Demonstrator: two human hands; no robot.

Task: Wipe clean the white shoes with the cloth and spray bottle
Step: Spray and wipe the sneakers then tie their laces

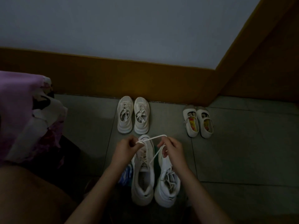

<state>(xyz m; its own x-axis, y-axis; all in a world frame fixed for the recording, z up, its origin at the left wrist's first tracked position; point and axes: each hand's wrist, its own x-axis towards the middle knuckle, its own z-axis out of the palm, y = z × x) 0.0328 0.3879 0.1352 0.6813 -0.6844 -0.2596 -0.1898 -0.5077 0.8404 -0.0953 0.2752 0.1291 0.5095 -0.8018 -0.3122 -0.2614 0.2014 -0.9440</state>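
Note:
Two white sneakers stand side by side on the floor in front of me, the left one (142, 177) and the right one (167, 183). My left hand (125, 148) pinches one end of the white shoelace (155, 137) of the left sneaker. My right hand (172, 148) pinches the other part of that lace, which loops between both hands above the toe. A blue and white cloth (127, 174) peeks out under the left sneaker. A green item (156, 149) shows between the shoes. No spray bottle is in view.
Another pair of white sneakers (133, 115) stands by the brown skirting. A small pair of white strap shoes (198, 121) sits to the right. Purple and white fabric (24, 113) hangs at the left. The floor is grey tile; the room is dim.

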